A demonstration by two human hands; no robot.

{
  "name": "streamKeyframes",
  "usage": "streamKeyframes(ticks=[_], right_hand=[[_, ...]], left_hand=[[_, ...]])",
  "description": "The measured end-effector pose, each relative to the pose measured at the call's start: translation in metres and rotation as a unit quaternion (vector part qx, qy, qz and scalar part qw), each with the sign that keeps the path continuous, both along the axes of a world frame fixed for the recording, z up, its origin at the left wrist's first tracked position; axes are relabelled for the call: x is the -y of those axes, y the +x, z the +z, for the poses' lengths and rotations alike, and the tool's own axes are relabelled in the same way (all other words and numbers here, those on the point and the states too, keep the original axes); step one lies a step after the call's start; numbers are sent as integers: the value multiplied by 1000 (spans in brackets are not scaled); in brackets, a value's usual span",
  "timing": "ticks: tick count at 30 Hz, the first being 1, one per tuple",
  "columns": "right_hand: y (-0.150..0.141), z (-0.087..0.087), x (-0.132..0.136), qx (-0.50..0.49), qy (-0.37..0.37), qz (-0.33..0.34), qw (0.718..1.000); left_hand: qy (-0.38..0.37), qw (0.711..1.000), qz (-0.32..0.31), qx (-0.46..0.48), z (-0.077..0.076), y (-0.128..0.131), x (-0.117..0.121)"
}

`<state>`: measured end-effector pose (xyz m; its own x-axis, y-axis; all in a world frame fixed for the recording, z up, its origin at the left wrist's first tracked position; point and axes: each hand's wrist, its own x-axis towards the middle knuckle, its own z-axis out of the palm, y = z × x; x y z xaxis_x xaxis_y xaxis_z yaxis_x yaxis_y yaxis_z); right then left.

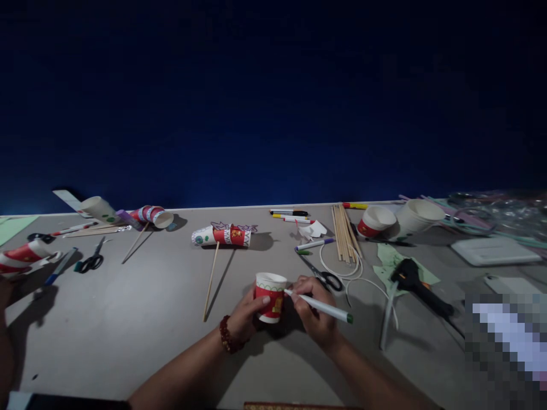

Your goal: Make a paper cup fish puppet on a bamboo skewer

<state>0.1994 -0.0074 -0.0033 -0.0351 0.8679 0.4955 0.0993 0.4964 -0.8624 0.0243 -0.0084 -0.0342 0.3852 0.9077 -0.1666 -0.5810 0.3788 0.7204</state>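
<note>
My left hand [244,316] is wrapped round a paper cup [270,302], its thumb pressed on the red band. The cup is white at rim and base, with a green scalloped line below the rim and a gold figure on the red. Pinched in my right hand [315,313] is a white marker with a green end [329,309]. The marker's tip is at the cup's right side near the rim; whether it touches I cannot tell. Beyond the cup lies a decorated cup tube [233,236] with a wooden stick [211,285] fixed to it.
Black scissors [331,280], wooden sticks [342,233] and white cord [329,265] lie to the right. Further right are a glue gun [421,287] on green paper [387,256] and stacked paper cups [421,215]. At left, another person's hand is near a striped cup [25,256].
</note>
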Motion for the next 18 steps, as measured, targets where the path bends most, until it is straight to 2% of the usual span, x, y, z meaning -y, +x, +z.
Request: streamKeyframes(ticks=[8, 13, 18], right_hand=[[1, 1, 1, 4, 6, 2, 1000], [-1, -3, 0, -44, 0, 16, 999], [-4, 0, 2, -76, 8, 40, 996]], left_hand=[[3, 1000, 0, 4, -3, 0, -1], [11, 1000, -2, 8, -2, 0, -1], [36, 998, -42, 37, -7, -1, -1]])
